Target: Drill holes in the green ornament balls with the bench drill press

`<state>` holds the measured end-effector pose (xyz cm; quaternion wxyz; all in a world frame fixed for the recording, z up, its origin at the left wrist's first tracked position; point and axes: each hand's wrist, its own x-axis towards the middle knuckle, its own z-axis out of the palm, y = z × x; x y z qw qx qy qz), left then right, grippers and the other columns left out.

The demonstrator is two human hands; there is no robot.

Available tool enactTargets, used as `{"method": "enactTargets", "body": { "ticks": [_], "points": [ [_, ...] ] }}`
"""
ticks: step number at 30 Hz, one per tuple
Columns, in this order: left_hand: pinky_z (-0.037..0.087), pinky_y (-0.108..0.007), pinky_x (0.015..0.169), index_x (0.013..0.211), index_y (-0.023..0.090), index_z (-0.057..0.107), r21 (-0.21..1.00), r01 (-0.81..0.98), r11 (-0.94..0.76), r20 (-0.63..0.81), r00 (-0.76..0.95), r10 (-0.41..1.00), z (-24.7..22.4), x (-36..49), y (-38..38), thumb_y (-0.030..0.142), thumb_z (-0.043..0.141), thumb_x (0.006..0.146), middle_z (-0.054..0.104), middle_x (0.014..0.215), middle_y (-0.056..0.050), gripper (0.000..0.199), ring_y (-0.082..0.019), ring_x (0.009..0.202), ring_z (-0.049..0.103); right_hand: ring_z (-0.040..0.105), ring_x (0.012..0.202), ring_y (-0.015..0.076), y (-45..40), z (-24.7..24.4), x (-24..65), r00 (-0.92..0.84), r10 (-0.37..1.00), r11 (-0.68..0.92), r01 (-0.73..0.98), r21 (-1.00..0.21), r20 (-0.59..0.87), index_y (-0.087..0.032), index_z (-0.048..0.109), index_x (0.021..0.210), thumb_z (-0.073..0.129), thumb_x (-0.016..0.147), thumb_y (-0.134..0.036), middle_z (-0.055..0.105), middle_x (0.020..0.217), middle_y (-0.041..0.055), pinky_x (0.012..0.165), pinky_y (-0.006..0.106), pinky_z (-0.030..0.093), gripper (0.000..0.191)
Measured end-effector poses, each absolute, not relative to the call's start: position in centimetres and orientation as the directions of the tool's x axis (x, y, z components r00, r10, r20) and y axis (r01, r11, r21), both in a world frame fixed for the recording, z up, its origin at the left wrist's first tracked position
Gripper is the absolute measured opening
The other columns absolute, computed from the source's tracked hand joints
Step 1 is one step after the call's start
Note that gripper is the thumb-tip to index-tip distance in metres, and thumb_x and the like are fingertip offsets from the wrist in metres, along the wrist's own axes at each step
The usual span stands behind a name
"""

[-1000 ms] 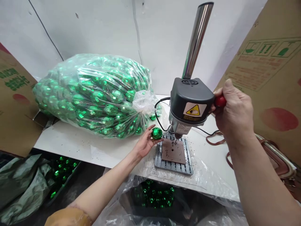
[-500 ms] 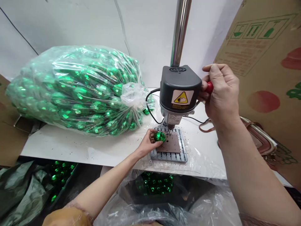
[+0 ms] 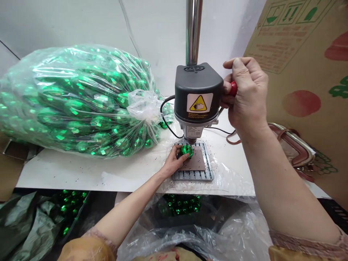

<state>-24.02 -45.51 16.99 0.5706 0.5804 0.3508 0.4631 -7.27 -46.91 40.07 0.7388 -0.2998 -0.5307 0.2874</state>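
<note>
Pinched between thumb and fingers of my left hand [image 3: 175,159] is a shiny green mirrored ball [image 3: 187,151]. It sits under the chuck of a small drill press [image 3: 198,90], over a brown square board [image 3: 194,165] on the slotted grey base plate [image 3: 209,175]. Whether the drill bit touches the ball I cannot tell. My right hand [image 3: 250,94] is closed around the red knob [image 3: 233,88] of the press lever, at the right side of the dark motor housing.
A big clear plastic bag [image 3: 81,108] full of green balls lies left of the press. More green balls [image 3: 182,204] rest in a dark bin below the table edge. A brown purse [image 3: 296,145] and a large cardboard box [image 3: 293,72] stand at right. Dark shavings dot the white table [image 3: 108,170].
My left hand has moved the green ball right, from beside the drill bit to under the chuck. My right hand still grips the red knob. The whole view has shifted slightly.
</note>
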Motion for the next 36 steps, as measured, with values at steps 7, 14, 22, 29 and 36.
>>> {"method": "enactTargets", "body": {
  "ticks": [7,14,22,29,36],
  "points": [
    [0.037,-0.041,0.108,0.116,0.021,0.062,0.961,-0.009,-0.277,0.262,0.356,0.897,17.0,-24.2,-45.7,0.035,0.082,0.071,0.061,0.116,-0.008,0.052,-0.027,0.121,0.053,0.021,0.033,0.0040,-46.9,39.9,-7.2,0.265,0.732,0.670,-0.113,-0.734,0.627,-0.021,0.052,0.085,0.045,0.097,-0.026,0.042,0.048,-0.0094,0.033,0.022,0.010,0.014],
    [0.022,-0.048,0.118,0.122,0.023,0.061,0.936,0.106,-0.337,0.286,0.333,0.899,16.8,-23.9,-46.0,0.038,0.081,0.072,0.047,0.144,-0.013,0.055,-0.034,0.146,0.025,0.030,0.033,0.0054,-46.5,40.2,-6.8,0.281,0.837,0.520,-0.136,-0.844,0.470,-0.020,0.042,0.052,0.052,0.084,-0.067,0.041,0.042,-0.0043,0.032,0.024,0.013,0.058],
    [0.042,-0.039,0.101,0.119,0.020,0.058,0.945,0.041,-0.325,0.290,0.358,0.888,16.7,-23.6,-46.2,0.037,0.079,0.074,0.063,0.120,-0.009,0.053,-0.027,0.115,0.058,0.024,0.032,0.0057,-48.7,39.2,-7.6,0.297,0.750,0.644,-0.123,-0.755,0.592,-0.019,0.031,0.040,0.049,0.094,-0.048,0.030,0.037,-0.0023,0.035,0.027,0.010,0.063],
    [0.043,-0.040,0.102,0.119,0.021,0.057,0.938,0.017,-0.346,0.317,0.362,0.877,16.6,-23.5,-46.3,0.037,0.079,0.075,0.063,0.118,-0.009,0.052,-0.028,0.117,0.057,0.034,0.037,0.0074,-51.4,36.0,-8.3,0.313,0.588,0.789,-0.021,-0.614,0.746,-0.019,0.032,0.038,0.058,0.089,-0.050,0.025,0.035,-0.0033,0.043,0.030,0.025,0.065],
    [0.038,-0.043,0.108,0.121,0.022,0.057,0.936,0.012,-0.352,0.324,0.365,0.873,16.2,-23.5,-46.1,0.036,0.079,0.075,0.064,0.119,-0.009,0.053,-0.030,0.125,0.052,0.036,0.039,0.0078,-51.7,33.3,-9.5,0.458,0.402,0.856,0.118,-0.503,0.793,-0.018,0.032,0.041,0.056,0.091,-0.029,0.026,0.039,-0.0035,0.047,0.031,0.030,0.056]
  ]
}}
